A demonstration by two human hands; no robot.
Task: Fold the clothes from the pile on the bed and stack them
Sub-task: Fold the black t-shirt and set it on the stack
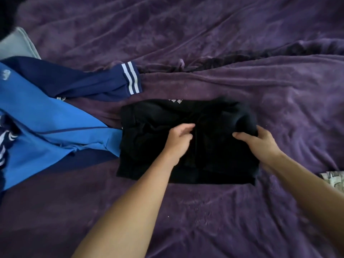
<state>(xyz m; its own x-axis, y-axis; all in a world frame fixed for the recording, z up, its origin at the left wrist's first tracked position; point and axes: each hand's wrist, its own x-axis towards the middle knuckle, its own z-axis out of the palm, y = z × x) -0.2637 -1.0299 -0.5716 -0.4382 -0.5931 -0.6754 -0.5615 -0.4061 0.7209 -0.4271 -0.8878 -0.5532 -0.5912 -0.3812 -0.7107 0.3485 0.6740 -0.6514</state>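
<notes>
A black garment (149, 146) lies folded into a rough rectangle in the middle of the purple bed cover, with a bit of white print at its far edge. My left hand (178, 140) rests on its middle with fingers loosely curled and blurred; whether they pinch cloth is unclear. My right hand (258, 140) grips the garment's right edge, thumb on top and fingers tucked under the fold. To the left lies an unfolded blue jacket (46, 127) with navy sleeves and white stripes at the cuff.
The purple blanket (223, 53) covers the whole bed in wrinkles. A grey cloth (16, 45) and a black item (7, 13) sit at the far left corner. A patterned piece of fabric (333, 178) shows at the right edge.
</notes>
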